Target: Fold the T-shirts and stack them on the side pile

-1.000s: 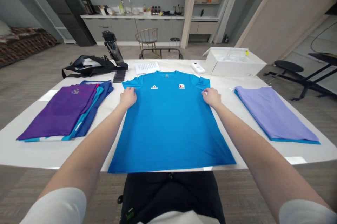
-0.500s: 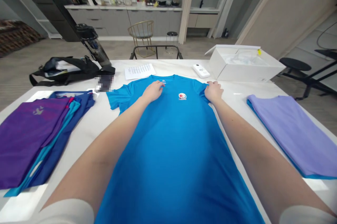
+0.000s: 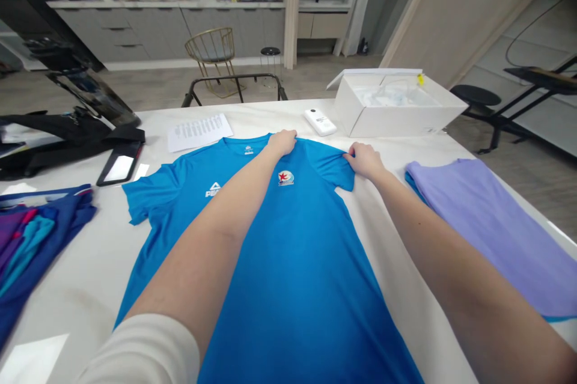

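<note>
A bright blue T-shirt [image 3: 288,264] lies flat, front up, on the white table [image 3: 90,288], collar away from me. My left hand [image 3: 282,142] reaches across the chest and pinches the fabric at the shoulder just right of the collar. My right hand [image 3: 364,160] is closed on the edge of the shirt's right sleeve. A white logo and a round red-and-white badge show on the chest between my arms.
A folded lilac garment [image 3: 491,222] lies on the right, a stack of purple and blue clothes [image 3: 31,240] on the left. Behind the shirt are a printed sheet [image 3: 198,130], a white remote [image 3: 319,121], an open white box [image 3: 396,104], a phone [image 3: 118,169] and a black bag [image 3: 58,137].
My left hand left the left sleeve and crossed to the shoulder right of the collar. My right hand stayed on the right sleeve. The view moved closer and to the right.
</note>
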`<state>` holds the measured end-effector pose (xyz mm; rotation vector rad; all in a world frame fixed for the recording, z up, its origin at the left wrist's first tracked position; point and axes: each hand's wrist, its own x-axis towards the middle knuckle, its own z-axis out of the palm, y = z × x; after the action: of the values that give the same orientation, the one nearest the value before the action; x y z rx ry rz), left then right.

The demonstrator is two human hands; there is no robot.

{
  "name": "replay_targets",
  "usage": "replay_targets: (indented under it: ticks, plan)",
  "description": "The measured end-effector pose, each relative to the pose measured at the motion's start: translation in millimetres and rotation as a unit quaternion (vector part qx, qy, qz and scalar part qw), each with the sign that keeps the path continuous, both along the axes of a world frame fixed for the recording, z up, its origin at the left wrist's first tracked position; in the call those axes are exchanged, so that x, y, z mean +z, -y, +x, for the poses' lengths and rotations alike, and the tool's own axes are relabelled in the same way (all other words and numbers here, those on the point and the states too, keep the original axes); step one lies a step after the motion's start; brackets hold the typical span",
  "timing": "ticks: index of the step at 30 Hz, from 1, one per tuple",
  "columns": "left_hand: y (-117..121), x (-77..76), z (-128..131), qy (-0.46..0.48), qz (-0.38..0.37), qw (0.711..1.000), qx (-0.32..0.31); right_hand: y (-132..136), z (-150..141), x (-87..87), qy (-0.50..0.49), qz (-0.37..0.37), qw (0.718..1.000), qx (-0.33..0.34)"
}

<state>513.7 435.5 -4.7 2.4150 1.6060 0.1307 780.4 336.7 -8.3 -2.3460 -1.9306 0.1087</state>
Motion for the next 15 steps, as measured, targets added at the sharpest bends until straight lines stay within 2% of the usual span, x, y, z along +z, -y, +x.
replay_targets:
  ticks: [5, 7, 9, 11, 13, 15]
  plan:
    - [-3.8, -5.2, 10.3, 0.001, 0.014, 1.000, -0.002, 10.1, 21.5, 2.5, -0.047, -0.034, 0.997, -0.056]
    - [-3.0, -6.3, 12.3, 0.011, 0.020, 1.000, 0.003, 13.7, 24.0, 7.9, -0.087, -0.057, 0.993, -0.052]
    - [-2.8, -7.3, 11.5, 0.051, 0.023, 0.998, 0.022, 17.6, 19.9, 18.4, -0.176, -0.042, 0.983, -0.029]
    - [-3.1, -7.6, 7.6, 0.128, 0.025, 0.990, 0.043, 22.1, 7.9, 35.2, -0.319, -0.018, 0.948, -0.008]
    - [-2.9, -6.1, 1.4, 0.227, 0.019, 0.972, 0.049, 26.8, -13.1, 58.0, -0.465, -0.023, 0.885, 0.026]
    - [-0.6, -1.8, -6.8, 0.337, -0.016, 0.940, 0.049, 30.8, -43.7, 84.0, -0.559, -0.056, 0.823, 0.076]
